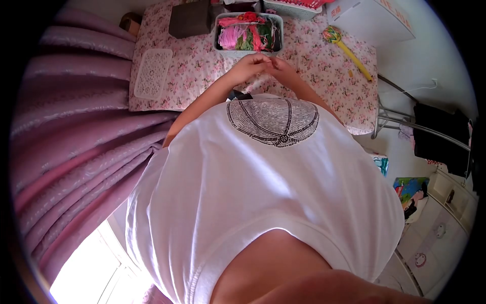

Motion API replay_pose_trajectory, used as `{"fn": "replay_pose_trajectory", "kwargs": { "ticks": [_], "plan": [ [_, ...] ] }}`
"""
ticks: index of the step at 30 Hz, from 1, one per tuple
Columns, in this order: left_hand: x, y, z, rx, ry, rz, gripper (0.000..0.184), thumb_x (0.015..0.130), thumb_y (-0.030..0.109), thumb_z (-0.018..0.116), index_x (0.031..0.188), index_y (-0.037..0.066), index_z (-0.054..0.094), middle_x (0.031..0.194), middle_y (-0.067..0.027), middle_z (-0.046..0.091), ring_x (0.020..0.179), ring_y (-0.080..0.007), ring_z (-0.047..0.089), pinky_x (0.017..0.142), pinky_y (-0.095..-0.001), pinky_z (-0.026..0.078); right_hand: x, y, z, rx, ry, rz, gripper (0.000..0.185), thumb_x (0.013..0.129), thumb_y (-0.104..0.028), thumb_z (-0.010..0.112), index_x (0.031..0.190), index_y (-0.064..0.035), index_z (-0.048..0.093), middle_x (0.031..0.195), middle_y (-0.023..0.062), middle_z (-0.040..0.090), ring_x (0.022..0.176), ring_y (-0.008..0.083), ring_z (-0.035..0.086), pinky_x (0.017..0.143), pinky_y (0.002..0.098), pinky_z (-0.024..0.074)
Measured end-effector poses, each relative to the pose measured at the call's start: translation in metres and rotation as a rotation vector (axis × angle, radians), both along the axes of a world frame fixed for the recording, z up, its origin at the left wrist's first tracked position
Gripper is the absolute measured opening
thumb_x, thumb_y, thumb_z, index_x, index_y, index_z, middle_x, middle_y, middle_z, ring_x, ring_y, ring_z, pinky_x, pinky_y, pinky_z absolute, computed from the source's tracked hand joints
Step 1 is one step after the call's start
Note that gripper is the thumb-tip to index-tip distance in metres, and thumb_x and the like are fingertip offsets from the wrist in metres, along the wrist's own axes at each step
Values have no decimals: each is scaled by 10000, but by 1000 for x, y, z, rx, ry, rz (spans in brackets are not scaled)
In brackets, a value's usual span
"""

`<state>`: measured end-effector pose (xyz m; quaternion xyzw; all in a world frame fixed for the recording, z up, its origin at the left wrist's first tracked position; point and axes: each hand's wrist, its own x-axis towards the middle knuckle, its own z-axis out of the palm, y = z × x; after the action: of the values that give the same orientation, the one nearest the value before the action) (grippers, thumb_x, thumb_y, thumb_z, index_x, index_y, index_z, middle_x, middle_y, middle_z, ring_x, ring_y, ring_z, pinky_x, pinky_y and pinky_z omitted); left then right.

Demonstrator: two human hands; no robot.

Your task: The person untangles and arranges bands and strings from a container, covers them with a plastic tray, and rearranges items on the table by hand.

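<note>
My left hand (pixel 249 67) and my right hand (pixel 281 70) meet fingertip to fingertip over the near middle of a flowered tablecloth (pixel 202 76). The fingers of both are bent and pinched together; anything between them is too small or hidden to make out. Just beyond the hands stands a pale grey plastic basket (pixel 280 31). Bundles of pink, red and green thread (pixel 245 36) fill it. A dark item (pixel 239 95) shows partly beside my left forearm, mostly covered by my white shirt.
A translucent lid-like tray (pixel 153 74) lies at the left. Behind are a dark box (pixel 190 19), another basket (pixel 293 9) with red contents and a white carton (pixel 372 19). A yellow stick (pixel 354 61) with a multicoloured head lies right. Purple curtains (pixel 81 101) hang along the left.
</note>
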<state>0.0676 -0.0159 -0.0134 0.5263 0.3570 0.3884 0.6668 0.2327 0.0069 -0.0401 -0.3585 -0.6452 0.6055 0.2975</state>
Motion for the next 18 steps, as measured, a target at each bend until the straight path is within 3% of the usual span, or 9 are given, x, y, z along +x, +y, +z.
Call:
{"fn": "replay_pose_trajectory", "kwargs": {
  "ticks": [2,3,8,11,14,15,18],
  "plan": [
    [-9,1,7,66,111,127,119,792,124,508,836,20,548,722,10,531,661,-56,467,591,-194,372,10,9,0,-93,-158,39,245,762,-201,542,945,-39,541,738,28,540,681,107,496,613,248,405],
    [-17,5,1,112,183,207,120,791,123,508,837,19,548,716,8,532,655,-56,467,588,-196,373,14,9,0,106,-218,-64,225,782,-220,503,904,-40,559,701,16,517,617,101,481,580,242,403],
    [-66,7,-35,109,583,548,157,759,160,537,813,16,564,658,-12,533,621,-79,475,564,-215,380,64,25,-22,-237,-114,-332,209,805,-195,439,877,-38,557,580,-24,408,502,68,373,467,209,327],
    [-84,-4,-39,145,584,748,159,785,164,484,830,29,556,582,12,473,524,-64,423,475,-197,345,89,24,-6,-371,9,-467,224,811,-190,405,869,-26,546,530,-31,353,468,63,326,442,202,297],
    [-108,-9,-53,-259,379,765,162,759,171,483,792,54,591,520,19,429,451,-62,376,415,-219,302,112,24,-7,-446,127,-568,226,818,-181,374,867,-24,530,515,-32,318,449,71,300,442,205,296],
    [-107,-13,-44,-335,362,798,174,770,183,453,768,67,583,500,32,374,400,-49,307,365,-218,243,118,24,-6,-460,160,-594,224,821,-177,363,867,-27,524,513,-33,307,444,74,292,445,205,298],
    [-124,-21,-48,-476,215,847,179,778,190,443,747,64,566,501,36,365,375,-52,301,335,-222,233,132,23,-3,-534,158,-727,214,828,-163,346,876,-24,501,511,-32,288,435,84,275,444,220,299]
  ]
}}
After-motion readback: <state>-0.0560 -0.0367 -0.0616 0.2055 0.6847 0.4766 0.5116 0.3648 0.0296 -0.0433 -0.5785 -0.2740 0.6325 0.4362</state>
